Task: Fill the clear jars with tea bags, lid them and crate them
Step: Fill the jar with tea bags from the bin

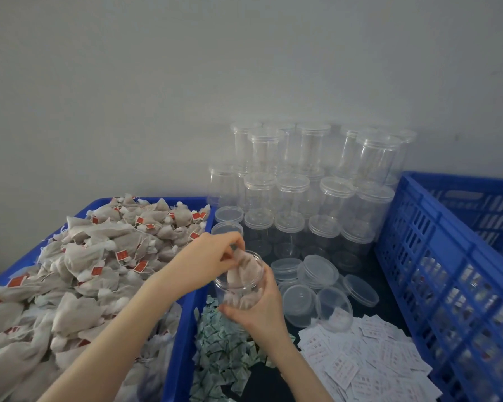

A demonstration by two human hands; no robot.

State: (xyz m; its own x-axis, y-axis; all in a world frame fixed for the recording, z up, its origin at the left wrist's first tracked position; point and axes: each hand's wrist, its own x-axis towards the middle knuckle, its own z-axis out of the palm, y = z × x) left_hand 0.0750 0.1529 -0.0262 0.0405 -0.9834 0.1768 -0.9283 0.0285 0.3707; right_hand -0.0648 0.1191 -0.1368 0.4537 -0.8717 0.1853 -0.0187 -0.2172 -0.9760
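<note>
The jar [240,281] is held tilted above the gap between the tub and the lids, its open mouth up and toward the left, with several tea bags already inside. The right hand [256,307] cups it from below and the side, fingers curled round its clear wall. The left hand [212,256] is at the mouth, fingertips pinching a tea bag [238,258] that is partly inside the rim.

Just left, a blue tub [186,309] is heaped with tea bags [79,274] bearing red tags. Below the jar lies a pile of small green-printed packets [224,355], and beside it, to the right, a spread of white slips [369,361]. Loose clear lids [317,271] lie just right of the jar. Behind them, lidded empty jars [302,184] stand stacked against the wall. A blue crate [436,262] stands at the far right.
</note>
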